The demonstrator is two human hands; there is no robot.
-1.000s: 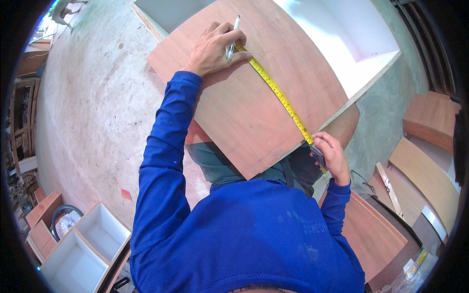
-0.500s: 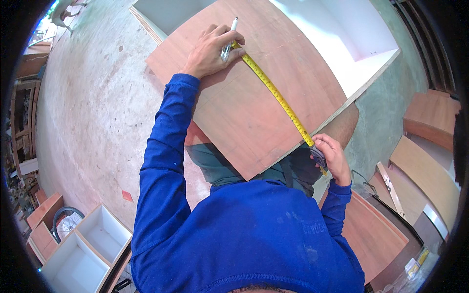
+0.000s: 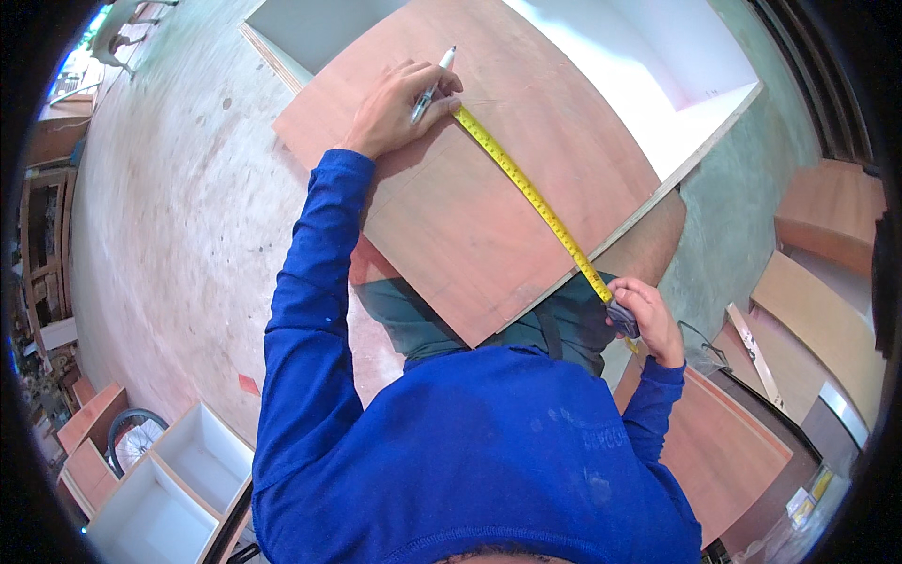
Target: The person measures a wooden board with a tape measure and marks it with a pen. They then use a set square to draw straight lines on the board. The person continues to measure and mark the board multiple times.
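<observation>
My left hand (image 3: 390, 113) rests on a reddish plywood board (image 3: 451, 235), its fingers closed round a white-and-clear pen (image 3: 447, 58) with a dark tip. Just by that thumb lies the end of a yellow tape blade (image 3: 531, 195). The blade runs slantwise across the board and past its near right edge. There my right hand (image 3: 658, 324) grips the dark case of the tape measure (image 3: 621, 320). Whether my left fingers touch the blade's end, I cannot tell. The board's near corner lies over my lap.
Under and beyond the board stands a white-lined wooden cabinet box (image 3: 695, 141). A white two-part box (image 3: 155, 508) sits at lower left by a small wheel (image 3: 136, 437). Loose panels (image 3: 822, 324) lie at right, and another reddish board (image 3: 719, 451) at lower right.
My right hand and the tape case have shifted slightly right and down. The blade's end has slid down from between my left fingers to beside the thumb, and the pen has tilted more.
</observation>
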